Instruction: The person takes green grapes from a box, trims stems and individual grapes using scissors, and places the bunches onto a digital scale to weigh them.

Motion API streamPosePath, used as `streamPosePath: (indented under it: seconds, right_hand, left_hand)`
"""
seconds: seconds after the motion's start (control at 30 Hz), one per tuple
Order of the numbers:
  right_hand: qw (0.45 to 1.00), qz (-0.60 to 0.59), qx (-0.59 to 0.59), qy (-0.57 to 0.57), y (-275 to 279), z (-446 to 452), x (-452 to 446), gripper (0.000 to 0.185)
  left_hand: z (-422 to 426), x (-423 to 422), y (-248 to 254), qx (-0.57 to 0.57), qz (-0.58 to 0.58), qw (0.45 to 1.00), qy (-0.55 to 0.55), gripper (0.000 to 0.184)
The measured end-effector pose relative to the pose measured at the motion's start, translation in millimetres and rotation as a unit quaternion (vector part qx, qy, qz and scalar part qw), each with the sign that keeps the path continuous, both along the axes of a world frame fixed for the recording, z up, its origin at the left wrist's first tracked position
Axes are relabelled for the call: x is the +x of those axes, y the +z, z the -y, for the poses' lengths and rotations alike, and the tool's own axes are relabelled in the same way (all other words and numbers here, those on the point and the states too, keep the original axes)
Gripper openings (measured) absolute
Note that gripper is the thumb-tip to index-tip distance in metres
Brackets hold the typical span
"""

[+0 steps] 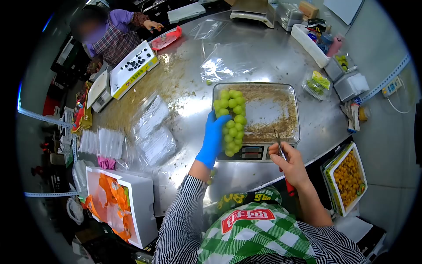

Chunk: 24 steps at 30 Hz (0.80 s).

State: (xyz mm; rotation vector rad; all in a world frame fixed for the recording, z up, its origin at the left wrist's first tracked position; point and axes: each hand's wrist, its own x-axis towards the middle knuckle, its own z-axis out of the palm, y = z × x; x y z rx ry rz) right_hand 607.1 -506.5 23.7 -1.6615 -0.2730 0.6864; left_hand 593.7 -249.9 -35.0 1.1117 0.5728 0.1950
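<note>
Foam box [143, 207] is placed at the near left, and orange wrapping [114, 200] is contained in it. Beyond it, white sleeves [109, 143] in clear plastic are laid on the metal table [188, 103], and white netted packs [154, 127] are put to their right. At the far left, a small scale [100, 90] is seen beside a white box [136, 78], where dark berries [136, 62] are scattered. Behind this box another person [123, 39] is partly hidden. Farther right, a red tray [166, 38] and clear bags [220, 64] are laid.

In the middle, a bunch of green grapes [235, 130] is held by the blue-gloved left hand [211, 137], which is closed on the left side of the bunch. The left part of the soiled pan [270, 105] is covered by the grapes; whether the pan is touched cannot be told.

To the right, scissors [280, 143] with red handle are gripped by the bare right hand [291, 165], its fingers being bent around them. The blades are pointed to the far side, near the pan's right corner.

At the far right, a clear container [316, 85] and a white bin [307, 47] are kept. At the near right, a crate [335, 194] is filled with yellow fruit [348, 178].
</note>
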Motion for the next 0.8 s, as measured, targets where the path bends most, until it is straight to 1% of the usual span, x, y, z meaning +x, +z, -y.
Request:
streamPosePath:
  seconds: [0.1,0.13,0.17,0.23,0.27,0.37,0.4,0.53,0.63,0.67,0.73,0.77,0.8]
  right_hand:
    - [0.999,0.039,0.013,0.002,-14.9,9.0,7.3,0.02]
    - [1.0,0.015,0.006,0.003,-11.7,10.1,9.3,0.02]
    - [1.0,0.015,0.007,-0.001,-12.7,11.9,12.0,0.02]
    - [1.0,0.015,0.009,-0.01,-15.3,16.5,17.1,0.021]
    - [1.0,-0.003,0.018,-0.023,-14.3,18.0,19.1,0.02]
    - [0.998,-0.005,0.004,-0.063,-13.0,24.0,26.5,0.019]
    - [0.997,0.005,0.029,-0.069,-18.8,26.7,29.1,0.018]
    - [0.994,-0.003,0.026,-0.106,-19.9,33.3,33.6,0.017]
    - [0.993,-0.003,0.033,-0.116,-20.5,38.1,31.9,0.017]
    - [0.991,-0.026,0.057,-0.114,-20.6,40.2,30.1,0.018]
    - [0.985,-0.072,0.109,-0.112,-21.4,43.6,24.0,0.019]
    - [0.981,-0.113,0.133,-0.09,-22.7,44.2,19.8,0.02]
    - [0.974,-0.153,0.155,-0.067,-25.0,44.6,13.9,0.021]
  left_hand:
    - [5.9,27.2,0.3,0.172,0.033,0.984,-0.023,0.064]
    - [-0.4,39.6,-7.4,0.297,0.018,0.954,-0.044,0.074]
    - [0.1,47.9,-14.6,0.364,-0.011,0.93,-0.051,0.076]
    - [17.3,63.2,1.1,0.49,-0.067,0.867,-0.063,0.079]
    - [26.3,64.7,11.8,0.49,-0.062,0.865,-0.09,0.085]
    - [53.4,70.9,17.4,0.638,-0.113,0.734,-0.203,0.086]
    - [62.0,67.5,9.8,0.688,-0.098,0.686,-0.216,0.085]
    - [85.9,32.7,-3.2,0.755,0.06,0.636,-0.148,0.077]
    - [86.6,-2.6,-9.9,0.771,0.081,0.619,-0.123,0.074]
    - [84.8,-17.8,-13.4,0.754,0.094,0.641,-0.103,0.067]
    - [83.4,-55.6,-19.9,0.707,0.119,0.69,-0.097,0.064]
    - [86.1,-70.1,-22.7,0.682,0.133,0.713,-0.093,0.062]
    - [94.4,-81.3,-20.8,0.596,0.108,0.789,-0.103,0.06]
